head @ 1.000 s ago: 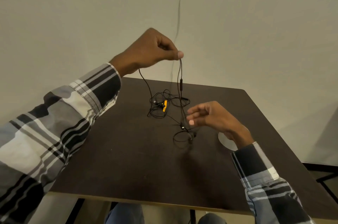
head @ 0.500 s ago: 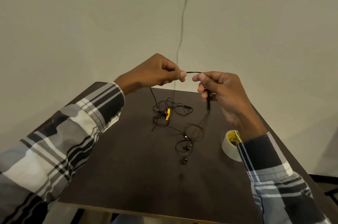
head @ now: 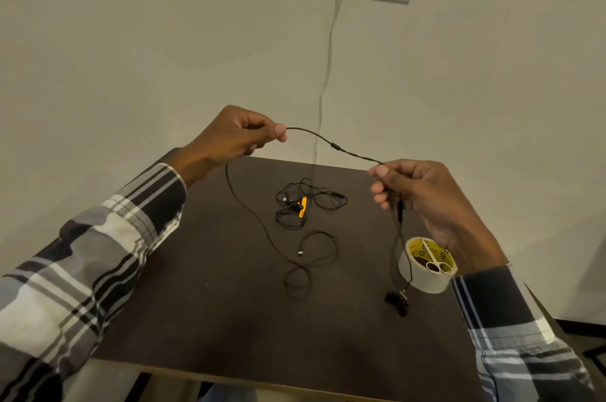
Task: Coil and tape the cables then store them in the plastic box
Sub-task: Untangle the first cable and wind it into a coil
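Black earphone cable (head: pixel 331 144) stretched above dark bench (head: pixel 210 303), pinched by left hand (head: pixel 234 136) fingers and right hand (head: pixel 423 191) fingers; ends trailed onto bench. Tangled cables (head: pixel 308 203) mid-bench. Tape roll (head: pixel 426 265) right.

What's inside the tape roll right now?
A pair of scissors stands in the core of the tape roll, white handle loops up. The blades are hidden inside; anything else down there cannot be seen.
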`<state>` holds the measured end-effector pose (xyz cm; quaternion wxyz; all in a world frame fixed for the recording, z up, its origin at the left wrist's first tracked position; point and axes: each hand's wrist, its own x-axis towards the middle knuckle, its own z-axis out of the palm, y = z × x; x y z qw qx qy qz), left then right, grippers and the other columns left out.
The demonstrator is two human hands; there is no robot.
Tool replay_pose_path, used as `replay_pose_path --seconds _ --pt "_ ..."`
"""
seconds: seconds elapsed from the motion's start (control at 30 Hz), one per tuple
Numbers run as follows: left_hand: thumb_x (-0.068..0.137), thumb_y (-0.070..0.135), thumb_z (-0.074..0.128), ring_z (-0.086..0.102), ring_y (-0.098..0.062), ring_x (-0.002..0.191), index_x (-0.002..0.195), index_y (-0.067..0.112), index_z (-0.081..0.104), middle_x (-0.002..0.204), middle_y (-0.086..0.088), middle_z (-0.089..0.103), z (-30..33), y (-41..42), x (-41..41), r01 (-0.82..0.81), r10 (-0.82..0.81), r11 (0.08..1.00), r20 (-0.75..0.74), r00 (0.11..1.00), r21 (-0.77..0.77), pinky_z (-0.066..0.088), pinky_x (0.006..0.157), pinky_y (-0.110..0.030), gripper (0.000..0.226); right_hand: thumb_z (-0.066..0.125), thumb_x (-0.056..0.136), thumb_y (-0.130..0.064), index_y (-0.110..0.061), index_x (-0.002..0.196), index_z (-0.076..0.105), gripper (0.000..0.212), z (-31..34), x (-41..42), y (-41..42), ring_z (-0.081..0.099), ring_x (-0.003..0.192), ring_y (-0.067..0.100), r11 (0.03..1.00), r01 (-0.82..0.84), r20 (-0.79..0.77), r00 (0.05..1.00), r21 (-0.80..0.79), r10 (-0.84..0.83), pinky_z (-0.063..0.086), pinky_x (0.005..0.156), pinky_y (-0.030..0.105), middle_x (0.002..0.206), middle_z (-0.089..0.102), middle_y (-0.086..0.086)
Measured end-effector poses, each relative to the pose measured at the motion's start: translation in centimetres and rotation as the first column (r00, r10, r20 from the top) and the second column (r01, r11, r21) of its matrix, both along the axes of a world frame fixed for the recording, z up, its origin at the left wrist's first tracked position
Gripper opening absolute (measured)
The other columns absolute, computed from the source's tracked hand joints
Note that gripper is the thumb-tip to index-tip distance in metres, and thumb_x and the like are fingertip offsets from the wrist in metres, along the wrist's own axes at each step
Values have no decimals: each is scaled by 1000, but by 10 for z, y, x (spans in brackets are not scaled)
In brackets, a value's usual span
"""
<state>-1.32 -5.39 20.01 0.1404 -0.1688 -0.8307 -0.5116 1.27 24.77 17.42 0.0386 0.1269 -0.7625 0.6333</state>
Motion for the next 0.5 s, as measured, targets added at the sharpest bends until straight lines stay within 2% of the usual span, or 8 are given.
replay_pose_path --seconds 0.07,0.17,0.27,0.33,0.4,0.43,0.5 --pt "91 34 66 36 -4 51 92 9 77 49 10 40 3 7 1 23 -23 1000 -12 1000 -4 35 56 -19 27 74 87 -17 -9 106 73 20 3 -7 -6 72 83 19 997 8 26 1000 75 -10 58 70 25 95 77 9" --pt "91 34 67 37 -7 55 89 11 78 60 -8 47 9 20 1 74 -75 997 -44 996 -36 34 55 -18 25 79 83 -21 -16 123 65 43 14 -18 -19 67 104 9 975 41 -41 999 218 -33 52 75 14 115 70 -8" --pt "91 33 67 34 -17 58 87 12 78 64 -15 46 11 30 0 104 -108 993 -60 992 -63 31 51 -16 24 79 84 -23 -18 133 58 53 26 -24 -34 58 117 4 948 88 -169 985 306 -37 43 93 19 117 61 -20" --pt "92 31 67 35 -11 54 88 10 78 60 -9 50 10 34 -1 105 -111 990 -59 992 -95 32 51 -12 24 79 83 -33 -14 148 43 76 32 -29 -41 45 139 15 887 212 -249 962 410 -115 39 110 32 146 52 -7" --pt "93 28 66 41 -1 49 90 5 77 52 14 54 10 36 -3 87 -95 989 -64 993 -123 34 53 -6 25 78 83 -39 -11 157 21 97 38 -31 -45 32 148 20 811 327 -308 932 485 -191 31 119 37 162 32 5" --pt "93 26 66 45 2 48 92 3 76 48 18 54 10 36 -3 79 -89 988 -68 994 -133 35 53 -4 25 78 83 -39 -12 158 21 98 40 -31 -47 30 149 19 809 345 -341 920 476 -192 29 120 37 163 30 5" --pt "94 24 65 48 4 48 93 1 75 46 20 53 10 37 -3 85 -95 986 -68 993 -141 36 54 -4 26 80 82 -36 -17 153 36 86 43 -29 -52 38 145 13 876 272 -346 929 398 -132 33 118 35 158 40 0"
